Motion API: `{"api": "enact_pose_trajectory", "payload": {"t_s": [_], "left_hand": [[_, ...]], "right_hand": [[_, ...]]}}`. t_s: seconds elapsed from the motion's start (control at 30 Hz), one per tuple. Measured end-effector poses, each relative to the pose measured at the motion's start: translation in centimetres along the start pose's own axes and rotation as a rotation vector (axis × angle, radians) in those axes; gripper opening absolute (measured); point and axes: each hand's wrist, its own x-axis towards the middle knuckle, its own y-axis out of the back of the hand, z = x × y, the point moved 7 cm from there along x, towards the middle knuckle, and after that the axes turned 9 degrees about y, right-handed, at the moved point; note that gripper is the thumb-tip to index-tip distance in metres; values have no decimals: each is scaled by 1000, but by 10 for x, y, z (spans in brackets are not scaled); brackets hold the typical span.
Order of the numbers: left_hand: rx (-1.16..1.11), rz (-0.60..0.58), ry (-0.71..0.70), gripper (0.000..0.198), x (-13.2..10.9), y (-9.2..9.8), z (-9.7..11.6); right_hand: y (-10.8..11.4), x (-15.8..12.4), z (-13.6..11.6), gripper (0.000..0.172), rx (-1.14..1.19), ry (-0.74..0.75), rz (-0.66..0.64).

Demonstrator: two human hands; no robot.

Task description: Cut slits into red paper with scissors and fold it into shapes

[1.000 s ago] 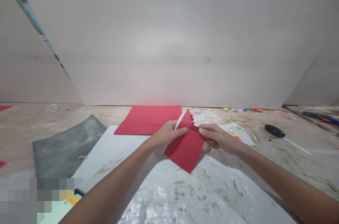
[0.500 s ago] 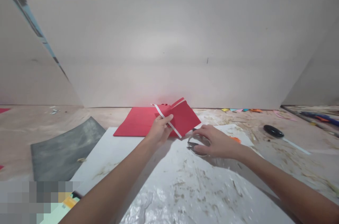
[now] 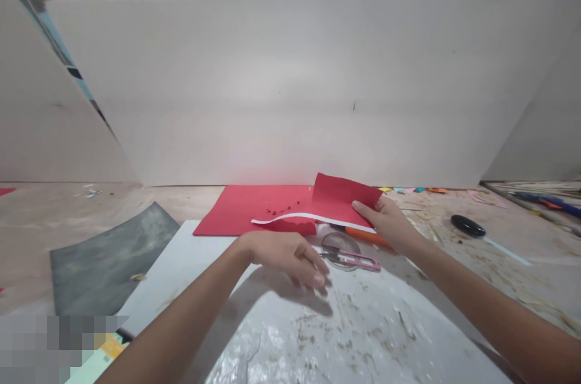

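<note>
A folded or bent red sheet [image 3: 342, 198], with a white strip [image 3: 313, 217] along its lower edge, is pinched in my right hand [image 3: 385, 218]. The strip's left end reaches over a larger red sheet [image 3: 236, 208] lying flat, with small dark red bits [image 3: 281, 211] on it. My left hand [image 3: 285, 257] hovers palm down over the white board, its fingers loosely bent and apart, holding nothing visible. Beside its fingertips lies a pink-handled tool [image 3: 358, 260] with a dark tip, across a clear round ring or dish [image 3: 340, 243]. An orange handle [image 3: 370, 237] is partly hidden under the red sheet.
Under my hands is a white board [image 3: 336, 335] with brown glue-like smears. A grey sheet [image 3: 109, 251] lies left. At right are a black oval object [image 3: 468, 225] with a pale strip, and several tools [image 3: 544, 199]. A white panel [image 3: 308, 81] stands behind.
The red sheet with the white strip has passed from my left hand to my right and moved right. My right hand has left the dark-tipped tool; my left has dropped lower.
</note>
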Motion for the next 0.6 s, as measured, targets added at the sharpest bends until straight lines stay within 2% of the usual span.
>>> {"api": "enact_pose_trajectory", "payload": {"t_s": [0.27, 0.33, 0.43, 0.47, 0.6], "left_hand": [[366, 154, -171, 39, 4, 5, 25], [429, 73, -122, 39, 4, 2, 19], [404, -155, 12, 34, 2, -11, 6], [382, -197, 19, 35, 1, -14, 6], [369, -181, -79, 34, -1, -19, 13]], "right_hand": [[-11, -2, 3, 32, 68, -61, -298], [-12, -3, 8, 33, 90, -89, -313], [-10, -2, 15, 35, 112, -111, -303], [-9, -2, 17, 36, 117, -107, -295], [-6, 1, 24, 37, 99, -98, -255]]}}
